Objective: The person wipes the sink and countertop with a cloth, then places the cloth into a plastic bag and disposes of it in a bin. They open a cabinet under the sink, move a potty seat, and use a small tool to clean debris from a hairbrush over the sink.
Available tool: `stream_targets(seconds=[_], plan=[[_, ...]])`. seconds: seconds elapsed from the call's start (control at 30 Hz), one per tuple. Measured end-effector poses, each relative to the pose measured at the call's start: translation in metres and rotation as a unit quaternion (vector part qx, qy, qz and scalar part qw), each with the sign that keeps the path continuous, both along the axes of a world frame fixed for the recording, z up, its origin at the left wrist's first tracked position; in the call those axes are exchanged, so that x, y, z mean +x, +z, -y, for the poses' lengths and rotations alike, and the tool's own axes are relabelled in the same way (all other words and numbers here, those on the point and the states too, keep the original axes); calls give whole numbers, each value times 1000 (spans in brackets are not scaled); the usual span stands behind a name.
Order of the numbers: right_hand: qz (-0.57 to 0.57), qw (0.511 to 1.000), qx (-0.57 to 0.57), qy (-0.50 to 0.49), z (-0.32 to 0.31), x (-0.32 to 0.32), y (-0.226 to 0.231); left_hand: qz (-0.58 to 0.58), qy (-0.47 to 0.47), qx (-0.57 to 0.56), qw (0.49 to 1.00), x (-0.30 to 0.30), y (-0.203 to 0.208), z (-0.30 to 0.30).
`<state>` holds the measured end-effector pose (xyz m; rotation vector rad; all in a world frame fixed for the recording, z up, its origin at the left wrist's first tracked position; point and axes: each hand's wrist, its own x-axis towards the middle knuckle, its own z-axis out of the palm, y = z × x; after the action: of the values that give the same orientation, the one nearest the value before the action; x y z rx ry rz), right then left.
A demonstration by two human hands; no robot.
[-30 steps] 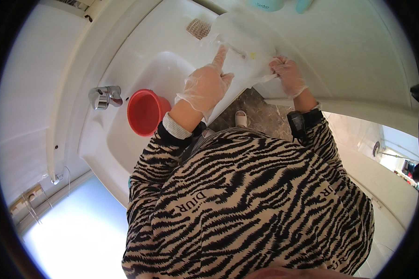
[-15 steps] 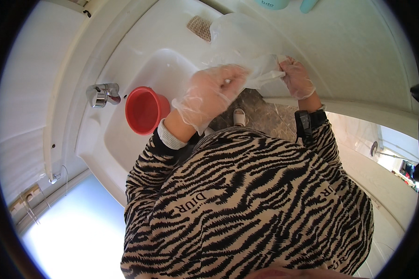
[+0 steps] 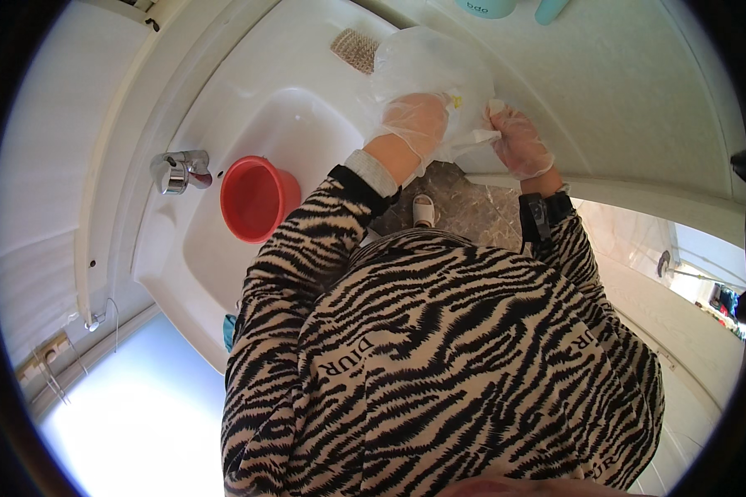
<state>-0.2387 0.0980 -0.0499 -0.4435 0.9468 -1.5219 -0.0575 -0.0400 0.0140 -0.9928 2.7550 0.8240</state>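
A thin translucent white plastic bag (image 3: 427, 62) lies over the far edge of the sink, its opening toward me. My right hand (image 3: 522, 147), in a clear disposable glove, is closed on the bag's rim at the right. My left hand (image 3: 416, 123), gloved likewise, reaches into the mouth of the bag or just against it. Its fingers point away and are hidden, so I cannot tell whether they grip anything. Beside its fingertips a small yellow spot (image 3: 456, 102) shows; what it is I cannot make out.
A white sink (image 3: 298, 103) spreads to the left, with a red bucket (image 3: 257, 199) in it and a chrome tap (image 3: 178, 172) at its side. Left of the bag lies a beige woven-textured item (image 3: 355, 51). A turquoise container (image 3: 485, 7) stands at the far edge.
My left hand has moved away from me and slightly right, up to the bag's mouth. The right hand keeps hold of the rim, shifted slightly left. The yellow spot has come into sight.
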Motion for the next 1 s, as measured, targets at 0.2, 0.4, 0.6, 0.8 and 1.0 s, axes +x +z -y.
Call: stream_targets(seconds=[0.2,0.4,0.6,0.8,1.0], plan=[[10,999,-27,46,-4,-8,-5,54,-49,5,997,-18,-25,1],[52,997,-36,51,-6,-8,-9,-36,-58,-12,998,-29,-60,8],[42,995,-69,59,-4,-10,-13,-146,-28,-119,982,-32,-75,10],[21,997,-15,76,-12,-11,-14,-132,-12,-141,981,-32,-72,7],[-35,999,25,30,0,0,-1,-59,47,-85,994,-34,-65,5]])
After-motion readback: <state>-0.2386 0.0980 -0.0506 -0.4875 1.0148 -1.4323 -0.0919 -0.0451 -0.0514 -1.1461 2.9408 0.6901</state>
